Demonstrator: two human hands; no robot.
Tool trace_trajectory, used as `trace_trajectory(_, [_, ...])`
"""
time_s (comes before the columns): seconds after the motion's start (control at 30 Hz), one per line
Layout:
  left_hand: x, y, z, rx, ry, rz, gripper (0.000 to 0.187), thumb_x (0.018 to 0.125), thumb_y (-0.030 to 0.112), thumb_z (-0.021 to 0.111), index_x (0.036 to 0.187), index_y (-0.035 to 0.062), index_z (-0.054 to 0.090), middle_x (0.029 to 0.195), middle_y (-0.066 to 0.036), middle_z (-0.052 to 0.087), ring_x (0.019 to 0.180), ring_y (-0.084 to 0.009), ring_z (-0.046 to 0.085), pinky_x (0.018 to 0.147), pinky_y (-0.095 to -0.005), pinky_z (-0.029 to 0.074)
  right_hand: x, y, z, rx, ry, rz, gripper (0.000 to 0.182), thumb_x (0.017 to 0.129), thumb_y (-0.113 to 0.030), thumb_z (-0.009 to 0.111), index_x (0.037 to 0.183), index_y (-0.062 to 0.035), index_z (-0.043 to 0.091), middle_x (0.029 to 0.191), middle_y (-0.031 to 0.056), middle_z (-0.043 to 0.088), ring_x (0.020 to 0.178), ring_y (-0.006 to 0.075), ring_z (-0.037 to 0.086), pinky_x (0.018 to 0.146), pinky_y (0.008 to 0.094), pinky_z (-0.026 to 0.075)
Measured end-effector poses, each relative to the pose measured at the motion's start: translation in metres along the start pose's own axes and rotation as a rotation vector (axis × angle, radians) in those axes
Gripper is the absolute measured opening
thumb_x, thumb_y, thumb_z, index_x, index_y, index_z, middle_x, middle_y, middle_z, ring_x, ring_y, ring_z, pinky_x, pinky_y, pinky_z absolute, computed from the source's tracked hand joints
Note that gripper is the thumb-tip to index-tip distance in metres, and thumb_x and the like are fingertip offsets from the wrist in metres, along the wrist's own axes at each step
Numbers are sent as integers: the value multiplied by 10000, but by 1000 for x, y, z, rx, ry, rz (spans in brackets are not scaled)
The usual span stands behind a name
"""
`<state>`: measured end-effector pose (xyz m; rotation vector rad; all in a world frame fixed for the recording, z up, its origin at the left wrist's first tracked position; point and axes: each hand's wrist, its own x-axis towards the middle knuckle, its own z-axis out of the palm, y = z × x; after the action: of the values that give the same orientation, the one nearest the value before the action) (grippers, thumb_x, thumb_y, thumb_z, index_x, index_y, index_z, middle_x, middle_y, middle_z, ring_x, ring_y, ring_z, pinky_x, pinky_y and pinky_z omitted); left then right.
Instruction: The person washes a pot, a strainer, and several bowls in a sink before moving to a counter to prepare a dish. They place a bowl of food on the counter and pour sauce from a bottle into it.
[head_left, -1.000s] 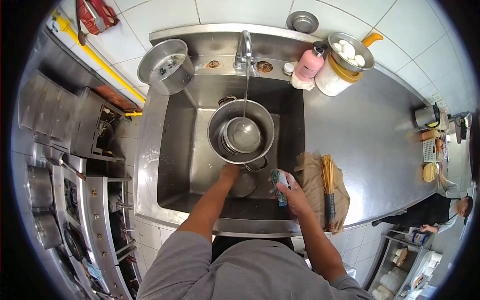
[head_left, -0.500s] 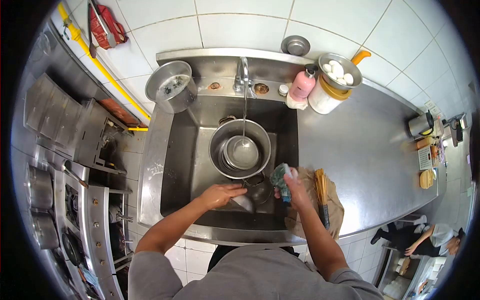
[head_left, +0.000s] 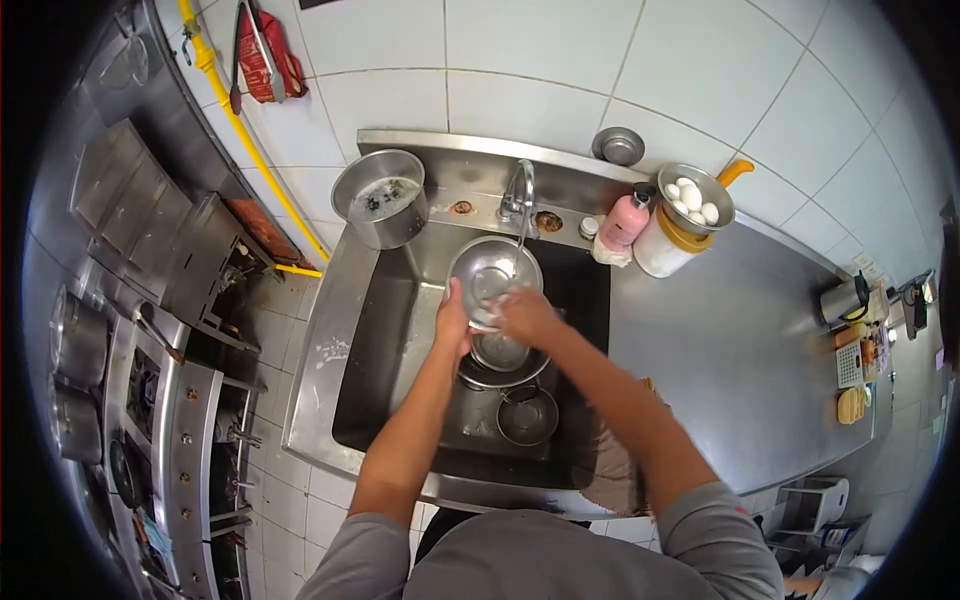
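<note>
A round metal bowl (head_left: 480, 262) is tilted under the running faucet (head_left: 522, 190) above the sink. My left hand (head_left: 453, 320) is closed on the bowl's lower left rim. Inside the bowl's right side is my right hand (head_left: 525, 316), blurred by motion, so what its fingers hold cannot be made out. Beneath the hands, a large metal pot (head_left: 510, 378) stands in the sink (head_left: 400, 400) with a smaller bowl (head_left: 502, 352) in it. A small round metal pan or strainer (head_left: 528, 415) lies on the sink floor nearer my body.
At the back left stands a pot of sudsy water (head_left: 388, 215). Behind the sink's right side are a pink pump bottle (head_left: 626, 222), a white jar (head_left: 660, 250) and a bowl of eggs (head_left: 725, 212). A brown cloth (head_left: 612, 480) hangs over the front edge.
Both hands have moved up to the faucet, where my left hand has taken hold of a bowl. The green cloth once in my right hand is not visible. The view has shifted.
</note>
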<state>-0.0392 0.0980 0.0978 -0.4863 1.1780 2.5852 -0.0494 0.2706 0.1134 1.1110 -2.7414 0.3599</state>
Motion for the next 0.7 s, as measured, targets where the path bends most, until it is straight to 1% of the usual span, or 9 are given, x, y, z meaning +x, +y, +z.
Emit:
trace_trajectory(0.03, [-4, 2, -5, 165, 0, 37, 630, 969, 528, 467, 1371, 52, 378, 1184, -161, 607, 883, -282, 678, 573, -377, 582, -3, 9, -18, -289, -136, 72, 254, 812, -198, 566, 961, -42, 700, 965, 131, 675, 964, 296, 608, 822, 440, 445])
trace_trajectory(0.13, [-15, -10, 21, 359, 104, 26, 623, 976, 509, 465, 1364, 29, 378, 1185, -168, 608, 877, -283, 679, 588, -416, 587, 22, 13, -45, -287, 10, 310, 269, 786, -213, 587, 957, -34, 694, 980, 139, 672, 961, 264, 612, 825, 436, 439])
trace_trajectory(0.2, [11, -15, -2, 269, -69, -21, 600, 982, 493, 465, 1375, 51, 370, 1199, -165, 601, 888, -274, 675, 603, -423, 589, 27, -3, -29, -232, -185, 379, 269, 789, -206, 588, 980, -52, 697, 1003, 111, 675, 981, 250, 609, 831, 451, 426])
trace_trajectory(0.27, [23, -1, -18, 103, -1, -29, 599, 979, 495, 471, 1380, 63, 368, 1196, -150, 604, 916, -261, 669, 629, -413, 592, 14, -4, 0, 126, 19, -39, 258, 773, -183, 605, 990, -88, 708, 998, 65, 689, 1026, 241, 607, 843, 443, 426])
trace_trajectory(0.3, [-3, 14, -3, 211, 22, 44, 588, 978, 494, 475, 1368, 62, 388, 1185, -143, 611, 934, -260, 667, 652, -415, 593, 10, 11, -8, 24, -99, -95, 280, 780, -192, 611, 1039, -142, 704, 1036, 47, 690, 1077, 248, 598, 873, 433, 428])
trace_trajectory(0.47, [-1, 8, 2, 199, 27, -3, 537, 977, 473, 495, 1323, 66, 448, 1058, -141, 645, 835, -265, 677, 626, -396, 586, 14, -10, -23, -199, 98, 72, 310, 812, -249, 601, 1102, -180, 686, 1093, 78, 675, 1095, 261, 595, 929, 446, 415])
trace_trajectory(0.53, [9, 13, -9, 167, 22, -81, 549, 976, 466, 500, 1325, 44, 457, 1123, -144, 632, 904, -267, 670, 653, -408, 588, 7, -24, -23, 212, -74, 21, 331, 810, -247, 607, 1114, -142, 683, 1134, 62, 663, 1156, 255, 564, 990, 466, 385])
trace_trajectory(0.6, [5, 16, -18, 157, 28, 57, 424, 966, 299, 557, 1279, 22, 492, 1031, -149, 646, 802, -251, 676, 633, -383, 582, -9, -7, -42, 185, -278, 3, 342, 817, -252, 605, 1128, -130, 676, 1214, 62, 622, 1233, 255, 502, 1042, 474, 352])
trace_trajectory(0.7, [4, 36, -18, 510, -160, -192, 488, 776, -16, 525, 1261, 1, 478, 934, -117, 630, 778, -205, 658, 662, -355, 564, -3, 17, -72, -470, -36, -60, 306, 806, -215, 605, 1093, -131, 675, 1276, 70, 560, 1272, 260, 449, 1033, 457, 378])
